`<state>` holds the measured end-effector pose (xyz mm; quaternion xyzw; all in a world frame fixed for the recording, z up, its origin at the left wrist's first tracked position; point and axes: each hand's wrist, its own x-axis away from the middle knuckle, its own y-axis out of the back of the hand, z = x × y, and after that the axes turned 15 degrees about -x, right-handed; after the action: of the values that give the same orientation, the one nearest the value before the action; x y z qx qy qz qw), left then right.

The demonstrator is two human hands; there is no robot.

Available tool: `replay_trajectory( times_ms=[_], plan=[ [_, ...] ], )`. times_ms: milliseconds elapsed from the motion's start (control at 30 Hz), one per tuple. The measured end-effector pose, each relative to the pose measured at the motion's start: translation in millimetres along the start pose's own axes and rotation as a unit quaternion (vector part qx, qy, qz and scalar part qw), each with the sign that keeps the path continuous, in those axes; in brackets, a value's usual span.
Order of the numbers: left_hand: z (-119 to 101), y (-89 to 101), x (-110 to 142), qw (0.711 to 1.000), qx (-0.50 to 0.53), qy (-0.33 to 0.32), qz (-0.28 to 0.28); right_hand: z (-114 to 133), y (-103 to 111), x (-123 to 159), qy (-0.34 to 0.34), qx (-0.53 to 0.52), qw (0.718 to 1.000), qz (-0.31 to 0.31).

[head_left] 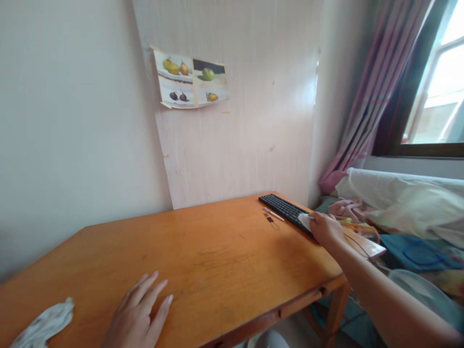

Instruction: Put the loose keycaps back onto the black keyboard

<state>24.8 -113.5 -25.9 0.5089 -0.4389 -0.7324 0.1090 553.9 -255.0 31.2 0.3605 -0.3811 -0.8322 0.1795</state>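
My right hand [327, 232] is closed over the right end of a black keyboard [286, 210], with a small white object [305, 221] showing at its fingertips. The kind of that white object is not clear, and part of it is hidden by the fingers. Beside the keyboard lie a white pen [274, 214] and a small black item with a thin loop [270, 219]. My left hand [139, 314] rests at the front of the wooden table [203, 232], fingers spread, holding nothing. Left of it lies a crumpled pale patterned cloth [45, 325].
A sheet with fruit pictures [192, 79] hangs on the board behind the table. Right of the table are piled fabrics and plastic [402, 198], an orange item [362, 231], a blue bag [416, 253] and a clear container [422, 290]. A pink curtain [377, 92] hangs by the window.
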Motion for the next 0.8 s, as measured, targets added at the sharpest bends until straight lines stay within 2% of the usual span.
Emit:
replay_trajectory(
  times_ms=[100, 167, 200, 267, 367, 400, 467, 533, 600, 800],
  plan=[
    [-12, 12.7, -1, 1.0, 0.006, -0.002, -0.012, 39, -16, 26, 0.061, -0.093, 0.994, 0.001],
    [-25, 23.5, 0, 1.0, 0.021, -0.01, -0.003, 78, -31, 56, 0.098, -0.232, 0.966, 0.053],
    [-33, 29.2, 2, 0.999, 0.034, -0.013, 0.001, 100, -38, 74, 0.107, -0.31, 0.94, 0.092],
    [-52, 39.9, 5, 0.997, 0.075, 0.0, 0.01, 145, -50, 114, 0.125, -0.439, 0.865, 0.208],
    [-80, 49.9, 11, 0.989, 0.147, -0.01, 0.024, 203, -58, 170, 0.105, -0.559, 0.753, 0.332],
    [-87, 51.1, 13, 0.985, 0.168, -0.017, 0.031, 219, -58, 185, 0.105, -0.584, 0.722, 0.356],
    [-91, 51.0, 17, 0.982, 0.186, -0.002, 0.023, 242, -57, 205, 0.109, -0.611, 0.683, 0.385],
    [-83, 50.0, 19, 0.98, 0.196, 0.029, 0.01, 255, -56, 215, 0.116, -0.616, 0.669, 0.399],
    [-62, 50.9, 17, 0.981, 0.185, 0.061, -0.005, 259, -55, 217, 0.11, -0.613, 0.677, 0.392],
    [29, 70.0, -8, 0.985, 0.015, 0.16, -0.061, 242, -58, 203, 0.075, -0.577, 0.744, 0.328]
  ],
)
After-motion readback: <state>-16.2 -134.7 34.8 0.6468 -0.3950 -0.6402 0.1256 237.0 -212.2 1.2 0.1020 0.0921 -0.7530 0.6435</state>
